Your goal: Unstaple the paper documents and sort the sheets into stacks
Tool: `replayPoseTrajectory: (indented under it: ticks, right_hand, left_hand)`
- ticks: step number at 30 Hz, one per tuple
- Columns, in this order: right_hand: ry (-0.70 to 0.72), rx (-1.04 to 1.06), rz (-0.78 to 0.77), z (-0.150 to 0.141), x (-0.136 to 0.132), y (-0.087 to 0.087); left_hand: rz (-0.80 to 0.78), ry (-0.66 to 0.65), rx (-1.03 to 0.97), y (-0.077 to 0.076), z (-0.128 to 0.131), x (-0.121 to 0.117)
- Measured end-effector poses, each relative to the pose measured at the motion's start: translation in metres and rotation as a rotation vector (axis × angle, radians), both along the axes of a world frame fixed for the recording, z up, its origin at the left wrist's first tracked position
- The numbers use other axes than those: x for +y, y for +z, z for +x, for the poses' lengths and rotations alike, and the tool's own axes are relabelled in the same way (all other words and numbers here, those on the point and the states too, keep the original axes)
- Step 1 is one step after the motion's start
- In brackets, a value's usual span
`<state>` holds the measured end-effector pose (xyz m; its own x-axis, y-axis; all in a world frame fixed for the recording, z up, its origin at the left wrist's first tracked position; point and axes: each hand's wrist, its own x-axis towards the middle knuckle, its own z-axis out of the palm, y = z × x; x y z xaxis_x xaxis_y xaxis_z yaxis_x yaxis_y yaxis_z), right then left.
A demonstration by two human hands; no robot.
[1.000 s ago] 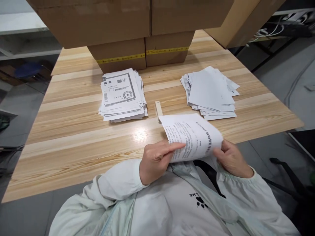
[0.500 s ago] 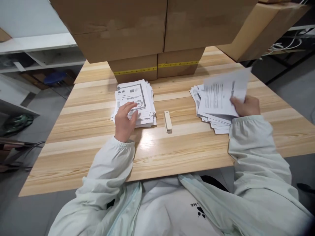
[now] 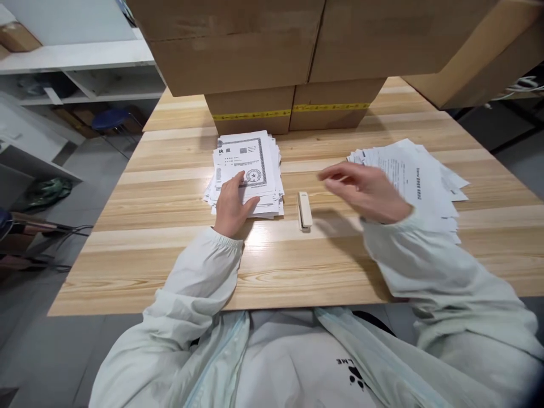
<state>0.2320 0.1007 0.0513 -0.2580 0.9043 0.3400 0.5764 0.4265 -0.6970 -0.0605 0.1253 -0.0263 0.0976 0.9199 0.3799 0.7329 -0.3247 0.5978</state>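
My left hand (image 3: 233,205) rests on the near left part of a stack of printed papers (image 3: 242,153), its fingers apart. The top sheet bears a dark patterned border and a round star stamp. In the air between the stapler and the right-hand pile is my right hand (image 3: 368,191), slightly blurred, fingers stretched to the left and holding nothing. A cream stapler (image 3: 305,209) lies on the table between the two paper piles. The fanned pile of papers (image 3: 420,181) at the right is partly hidden behind my right hand and sleeve.
Large cardboard boxes (image 3: 238,51) are stacked at the back of the wooden table (image 3: 170,266), the upper ones overhanging the lower ones. Another cardboard box (image 3: 471,68) stands at the back right. To the left are white shelves (image 3: 85,59) and a blue stool (image 3: 111,118).
My right hand has let go of the paper, which now lies on the right pile, and has moved left. My left hand stays at the left stack. The view has shifted slightly.
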Motion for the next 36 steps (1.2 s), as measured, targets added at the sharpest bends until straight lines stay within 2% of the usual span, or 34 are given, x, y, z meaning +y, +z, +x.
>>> replayPoseTrajectory:
  ticks: [1,3,6,8,14,20,29,36]
  right_hand:
    - [0.072,-0.016,-0.048,-0.017,0.012,-0.007]
    - [0.115,-0.059,-0.098,-0.042,0.036,-0.025]
    - [0.096,-0.134,-0.142,-0.062,0.061,-0.048]
    - [0.072,-0.157,-0.128,-0.068,0.067,-0.055]
    - [0.053,-0.09,-0.035,-0.072,0.059,-0.055]
    - [0.12,-0.058,-0.088,-0.074,0.06,-0.063]
    - [0.185,0.037,-0.138,-0.068,0.064,-0.067]
    - [0.173,0.087,-0.178,-0.069,0.068,-0.073]
  left_hand:
    - [-0.003,0.001,-0.009,-0.001,0.0,0.0]
    - [-0.012,0.005,-0.019,-0.001,-0.001,0.0]
    - [-0.017,0.01,-0.014,0.0,-0.002,0.0]
    - [-0.015,0.011,-0.003,0.002,-0.002,0.0]
    - [-0.023,0.044,0.057,0.003,0.001,0.001]
    - [-0.037,0.06,0.139,0.005,0.001,0.001]
    - [-0.034,0.061,0.137,0.004,-0.001,0.001]
    - [-0.041,0.076,0.123,0.003,0.0,0.001]
